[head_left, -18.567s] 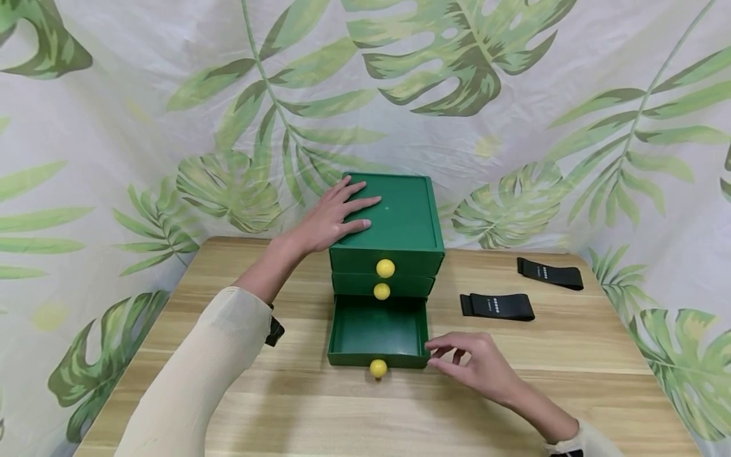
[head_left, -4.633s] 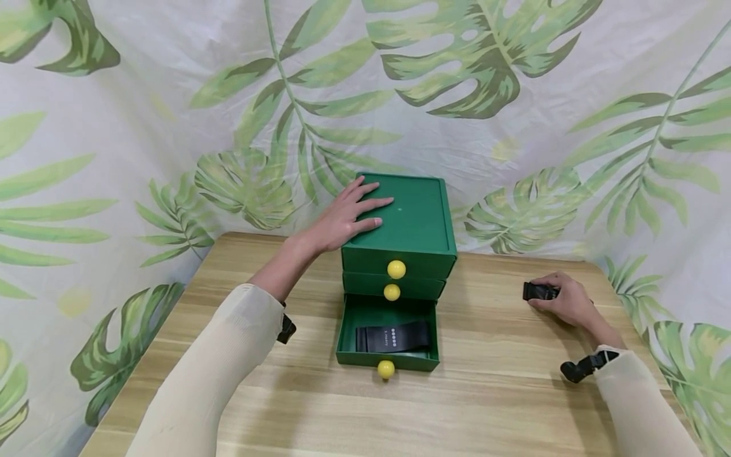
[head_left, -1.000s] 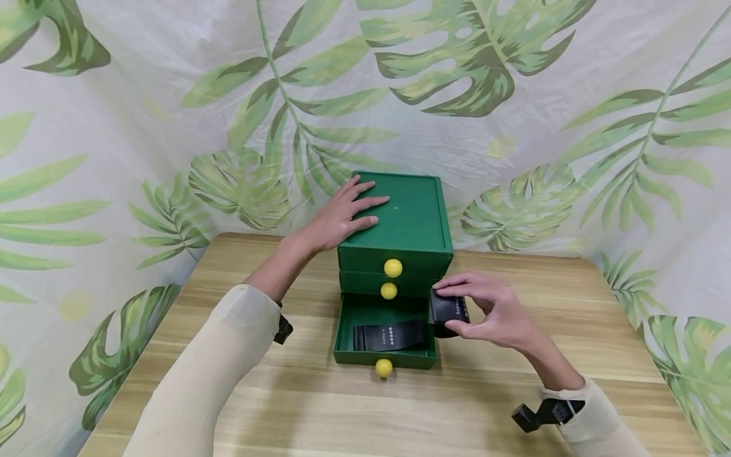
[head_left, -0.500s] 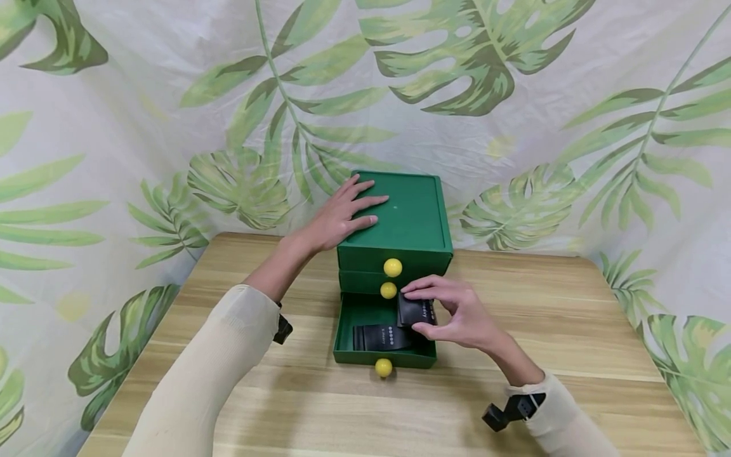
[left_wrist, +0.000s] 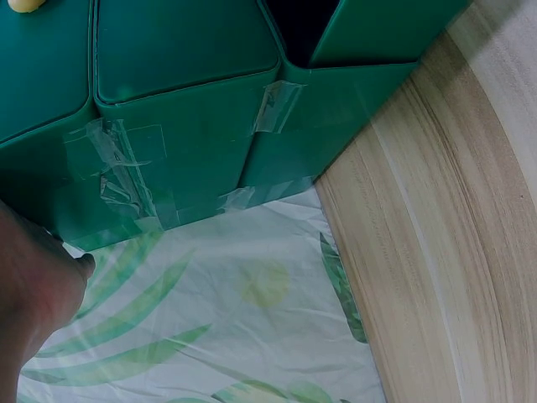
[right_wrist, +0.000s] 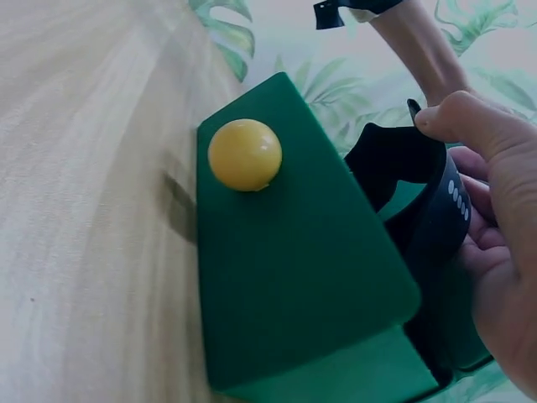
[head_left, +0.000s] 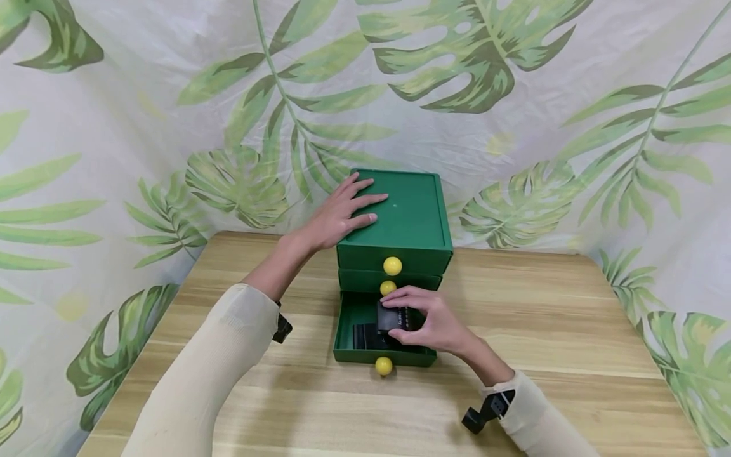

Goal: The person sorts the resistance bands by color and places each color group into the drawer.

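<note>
A green three-drawer box [head_left: 411, 219] with yellow ball knobs stands on the table, its bottom drawer [head_left: 349, 357] pulled out. My left hand [head_left: 338, 216] rests on the box top with fingers spread; only part of it shows in the left wrist view. Inside the drawer lies one black resistance band [head_left: 360, 337], partly covered. Above it my right hand [head_left: 435, 322] pinches a second black resistance band [head_left: 391, 317] between thumb and fingers. In the right wrist view, this folded band [right_wrist: 453, 210] bows into a loop behind the drawer front.
The wooden table [head_left: 531, 330] extends on both sides of the box. Behind it hangs a leaf-printed cloth [head_left: 514, 146]. Clear tape [left_wrist: 122, 168] is stuck on the box's side. The bottom drawer's yellow knob [head_left: 384, 366] juts toward the table's front.
Since 18.6 s ago, both bands have left the table's right side. One lies in the drawer; my right hand has carried the other leftward over it. My left hand keeps its place on the box.
</note>
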A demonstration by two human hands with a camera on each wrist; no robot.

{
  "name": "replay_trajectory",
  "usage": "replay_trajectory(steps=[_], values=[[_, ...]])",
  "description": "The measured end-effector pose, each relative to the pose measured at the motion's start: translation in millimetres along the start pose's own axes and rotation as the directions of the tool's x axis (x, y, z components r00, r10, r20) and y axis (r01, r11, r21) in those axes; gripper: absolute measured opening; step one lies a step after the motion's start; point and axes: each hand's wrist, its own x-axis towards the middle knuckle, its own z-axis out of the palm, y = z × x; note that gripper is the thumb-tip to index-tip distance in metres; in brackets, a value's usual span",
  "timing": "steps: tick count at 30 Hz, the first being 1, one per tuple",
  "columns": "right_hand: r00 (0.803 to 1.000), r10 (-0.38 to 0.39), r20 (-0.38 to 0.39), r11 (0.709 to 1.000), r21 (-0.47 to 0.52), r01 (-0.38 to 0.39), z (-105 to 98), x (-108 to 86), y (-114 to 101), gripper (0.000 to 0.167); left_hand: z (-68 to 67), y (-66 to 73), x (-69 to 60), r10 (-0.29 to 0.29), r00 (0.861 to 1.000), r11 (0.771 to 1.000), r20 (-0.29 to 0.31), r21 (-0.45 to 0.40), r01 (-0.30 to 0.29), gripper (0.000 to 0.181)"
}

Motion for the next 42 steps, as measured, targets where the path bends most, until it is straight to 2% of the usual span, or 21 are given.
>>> replay_trajectory(steps=[10, 20, 31, 42], values=[[0.998, 0.000, 0.055, 0.996, -0.088, 0.005, 14.5, -0.8, 5.6, 0.041, -0.5, 0.5, 0.4, -0.005, 1.000, 1.000, 0.001, -0.001, 0.005, 0.052], [0.997, 0.005, 0.080, 0.991, -0.133, 0.006, 21.2, -1.5, 7.7, 0.041, 0.3, -0.4, -0.6, -0.002, 1.000, 1.000, -0.002, -0.010, 0.002, 0.052], [0.998, 0.041, 0.049, 0.985, -0.171, -0.032, 22.2, -6.6, 3.3, 0.041, -1.2, 0.2, -1.0, 0.001, 1.000, 1.000, -0.001, -0.010, -0.001, 0.052], [0.997, 0.075, 0.005, 0.981, -0.177, -0.073, 17.1, -21.7, -8.7, 0.040, -2.5, -0.3, -0.4, 0.007, 1.000, 1.000, 0.004, -0.009, -0.006, 0.053]])
